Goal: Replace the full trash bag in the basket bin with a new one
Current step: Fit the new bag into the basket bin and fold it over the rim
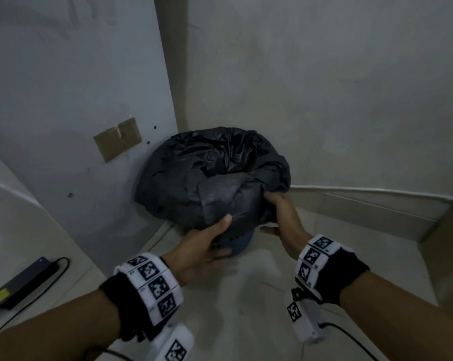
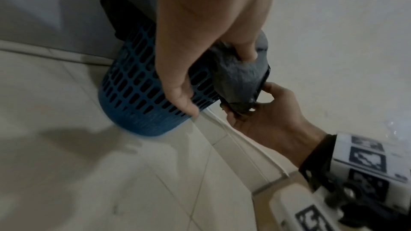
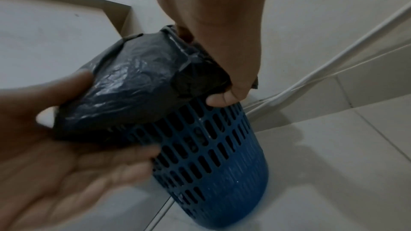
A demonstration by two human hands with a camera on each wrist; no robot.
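Note:
A black trash bag (image 1: 212, 165) lines a blue perforated basket bin (image 1: 242, 243) standing in the corner, its edge draped over the rim. My left hand (image 1: 215, 238) grips the near fold of the bag, thumb on top and fingers beneath. My right hand (image 1: 275, 214) grips the same fold on its right side. In the left wrist view the left hand (image 2: 213, 69) presses its thumb into the bag (image 2: 240, 76) beside the bin (image 2: 138, 94). In the right wrist view the right hand (image 3: 224, 94) curls under the bag (image 3: 133, 85) at the rim of the bin (image 3: 218, 164).
The bin stands on a pale tiled floor (image 1: 246, 295) between two walls. A cardboard patch (image 1: 117, 138) is stuck on the left wall. A black adapter with a cable (image 1: 24, 285) lies on a white surface at left. White cable trunking (image 1: 371, 191) runs along the right wall.

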